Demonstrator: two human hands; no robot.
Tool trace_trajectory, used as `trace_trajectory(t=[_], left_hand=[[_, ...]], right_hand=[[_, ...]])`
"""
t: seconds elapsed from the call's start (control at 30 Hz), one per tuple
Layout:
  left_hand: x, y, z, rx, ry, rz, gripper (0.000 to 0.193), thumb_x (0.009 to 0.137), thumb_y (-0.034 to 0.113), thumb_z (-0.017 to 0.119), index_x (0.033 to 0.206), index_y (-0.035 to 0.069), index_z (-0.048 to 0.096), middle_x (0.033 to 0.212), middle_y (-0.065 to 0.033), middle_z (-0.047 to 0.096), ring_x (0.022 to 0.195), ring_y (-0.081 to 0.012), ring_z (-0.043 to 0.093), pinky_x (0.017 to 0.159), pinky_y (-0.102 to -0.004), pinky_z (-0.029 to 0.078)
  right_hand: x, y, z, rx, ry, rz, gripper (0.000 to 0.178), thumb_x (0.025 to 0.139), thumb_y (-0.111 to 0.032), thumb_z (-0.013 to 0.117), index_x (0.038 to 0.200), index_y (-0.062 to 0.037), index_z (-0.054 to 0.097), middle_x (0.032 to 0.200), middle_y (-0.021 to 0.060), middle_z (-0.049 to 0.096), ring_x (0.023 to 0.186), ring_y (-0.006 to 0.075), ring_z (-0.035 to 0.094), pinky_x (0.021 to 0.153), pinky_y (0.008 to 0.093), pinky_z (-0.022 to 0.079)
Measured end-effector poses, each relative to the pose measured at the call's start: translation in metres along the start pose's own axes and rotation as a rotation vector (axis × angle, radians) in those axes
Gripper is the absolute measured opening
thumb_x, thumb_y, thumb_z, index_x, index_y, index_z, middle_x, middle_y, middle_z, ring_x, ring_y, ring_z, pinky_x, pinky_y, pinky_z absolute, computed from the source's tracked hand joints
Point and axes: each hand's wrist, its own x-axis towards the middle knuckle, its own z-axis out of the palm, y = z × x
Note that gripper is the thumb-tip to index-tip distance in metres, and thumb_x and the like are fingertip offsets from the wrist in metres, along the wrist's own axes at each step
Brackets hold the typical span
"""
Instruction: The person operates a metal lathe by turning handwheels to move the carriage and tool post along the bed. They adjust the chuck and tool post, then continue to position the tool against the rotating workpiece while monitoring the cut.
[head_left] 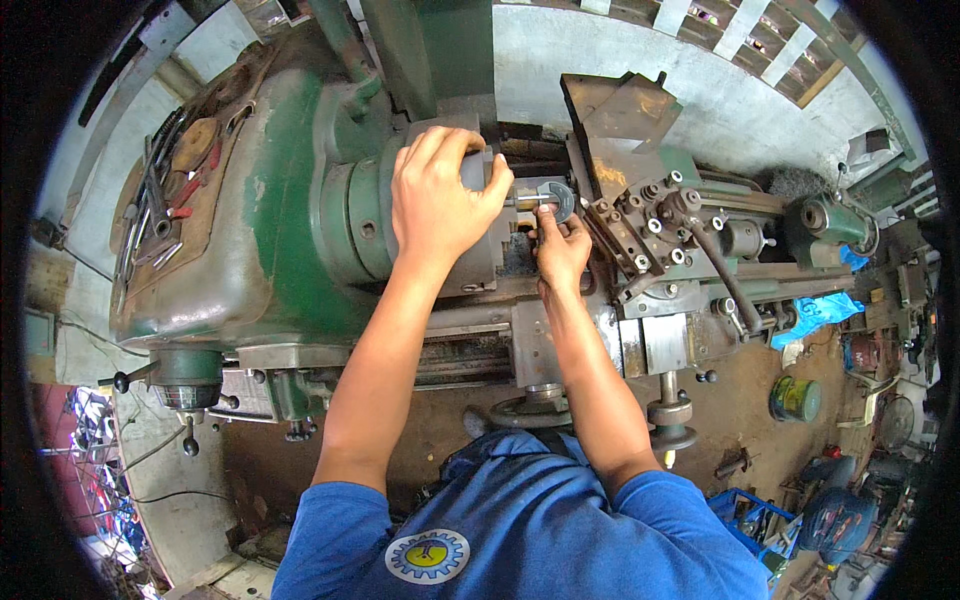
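A green metal lathe point(285, 185) stands before me, with a large grey chuck point(485, 255) at its headstock. My left hand point(445, 190) lies over the top of the chuck, thumb and fingers curved around its front edge. Just right of the chuck, my right hand point(562, 245) pinches a dark round disc point(563, 203) on a thin metal shaft. The shaft point(528, 200) points left toward the chuck's face; whether its end sits inside the jaws is hidden by my left hand.
Close to my right hand stands the tool post point(665, 225) with its long handle. Hand tools point(160, 210) lie on the headstock's top. The tailstock point(825, 220) is far right, near a blue cloth point(815, 315). A green bucket point(795, 398) and blue crate point(755, 520) stand on the floor.
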Motion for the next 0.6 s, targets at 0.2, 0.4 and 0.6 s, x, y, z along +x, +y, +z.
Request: trace_trajectory(t=[0.2, 0.4, 0.6], left_hand=[[-0.002, 0.003, 0.003, 0.080, -0.013, 0.019, 0.020, 0.069, 0.021, 0.073, 0.080, 0.006, 0.066, 0.084, -0.0065, 0.062, 0.080, -0.0255, 0.061, 0.075, -0.0375, 0.047], [-0.003, 0.005, 0.000, 0.094, -0.027, 0.009, 0.017, 0.069, 0.019, 0.072, 0.079, 0.007, 0.066, 0.084, -0.0061, 0.062, 0.082, -0.0253, 0.062, 0.076, -0.0375, 0.047], [-0.002, 0.001, -0.001, 0.025, -0.005, -0.006, 0.015, 0.069, 0.018, 0.072, 0.079, 0.009, 0.068, 0.086, -0.0063, 0.064, 0.082, -0.0267, 0.062, 0.076, -0.0375, 0.047]], right_hand=[[0.001, 0.003, 0.003, 0.071, 0.021, 0.017, 0.014, 0.090, -0.014, 0.068, 0.096, -0.0025, 0.061, 0.079, 0.0014, 0.064, 0.060, 0.0069, 0.054, 0.050, 0.0215, 0.040], [-0.002, 0.006, 0.007, 0.046, 0.035, -0.012, 0.013, 0.092, -0.018, 0.067, 0.096, -0.0067, 0.063, 0.078, -0.0013, 0.065, 0.059, 0.0061, 0.056, 0.049, 0.0192, 0.040], [-0.008, 0.012, 0.018, -0.040, -0.009, -0.020, 0.015, 0.091, -0.019, 0.068, 0.097, -0.0057, 0.063, 0.077, -0.0005, 0.064, 0.060, 0.0060, 0.055, 0.049, 0.0220, 0.042]])
